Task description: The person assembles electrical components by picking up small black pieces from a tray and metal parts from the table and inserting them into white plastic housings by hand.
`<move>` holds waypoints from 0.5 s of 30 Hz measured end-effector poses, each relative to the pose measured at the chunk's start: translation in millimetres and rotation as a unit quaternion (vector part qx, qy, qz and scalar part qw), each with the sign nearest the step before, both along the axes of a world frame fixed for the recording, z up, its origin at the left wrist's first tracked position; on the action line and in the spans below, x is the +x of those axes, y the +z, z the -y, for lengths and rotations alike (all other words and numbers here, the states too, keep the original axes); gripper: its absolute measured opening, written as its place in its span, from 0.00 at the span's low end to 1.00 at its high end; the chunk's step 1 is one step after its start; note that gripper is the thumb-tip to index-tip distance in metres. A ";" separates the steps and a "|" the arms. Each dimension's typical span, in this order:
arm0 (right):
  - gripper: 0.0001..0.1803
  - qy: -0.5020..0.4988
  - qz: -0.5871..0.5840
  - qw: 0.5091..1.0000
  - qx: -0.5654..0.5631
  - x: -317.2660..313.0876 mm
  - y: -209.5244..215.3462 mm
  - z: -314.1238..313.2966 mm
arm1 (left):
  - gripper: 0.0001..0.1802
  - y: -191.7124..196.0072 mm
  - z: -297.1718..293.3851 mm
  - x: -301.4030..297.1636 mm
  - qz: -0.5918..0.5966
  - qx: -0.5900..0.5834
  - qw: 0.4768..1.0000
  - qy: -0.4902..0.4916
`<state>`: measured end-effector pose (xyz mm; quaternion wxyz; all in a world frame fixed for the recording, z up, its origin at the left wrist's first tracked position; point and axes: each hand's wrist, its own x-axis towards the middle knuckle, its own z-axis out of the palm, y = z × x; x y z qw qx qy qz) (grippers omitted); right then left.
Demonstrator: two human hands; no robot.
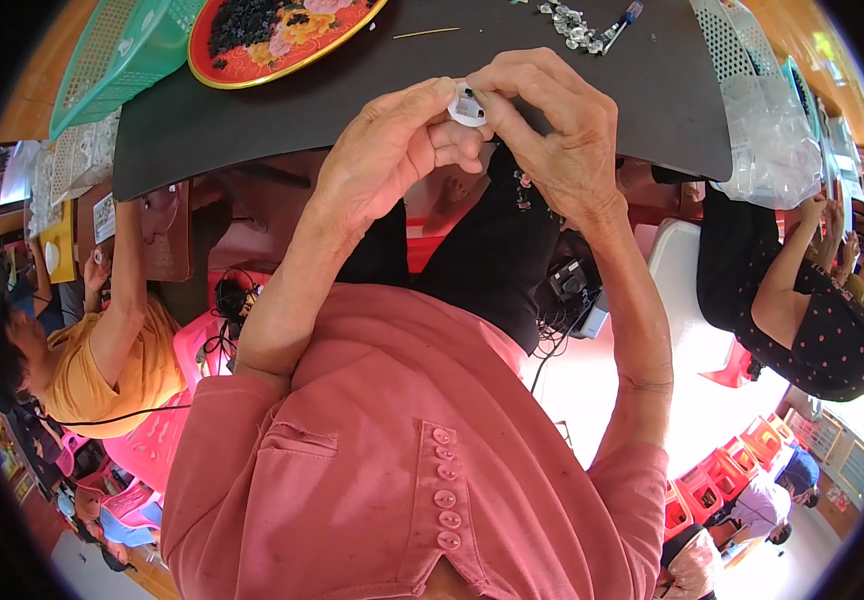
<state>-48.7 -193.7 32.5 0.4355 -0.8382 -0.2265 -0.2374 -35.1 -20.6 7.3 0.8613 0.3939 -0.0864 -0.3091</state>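
Note:
A small clear-and-white piece with black spots on it [467,108] is pinched between my two hands, above the near edge of the dark table. My left hand [392,140] grips its left side with thumb and fingers, the lower fingers curled beneath. From the right, my right hand [552,120] presses thumb and forefinger against it. The piece is too small to name. Beyond my hands lies a red floral tray [287,55] with a heap of small black parts [242,30]. A pile of small clear parts [574,28] sits at the far right of the table.
A green plastic basket [117,60] stands at the far left. A thin yellow stick [427,33] and a blue-tipped tool [624,25] lie on the dark table [652,110]. Clear plastic bags [777,150] hang at the right edge. People sit on both sides.

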 end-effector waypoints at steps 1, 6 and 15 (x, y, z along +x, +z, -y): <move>0.05 -0.006 0.008 1.000 -0.009 0.2 -0.6 0.4 | 0.18 -1.4 -1.3 1.1 -0.007 -0.011 1.000 -0.007; 0.07 0.003 0.014 0.999 -0.030 1.7 -3.3 1.7 | 0.18 0.0 -1.1 0.8 -0.005 -0.006 1.000 -0.004; 0.13 0.007 0.066 0.989 -0.133 -4.5 -2.8 4.1 | 0.19 -1.5 -1.8 1.9 -0.025 -0.007 1.000 -0.011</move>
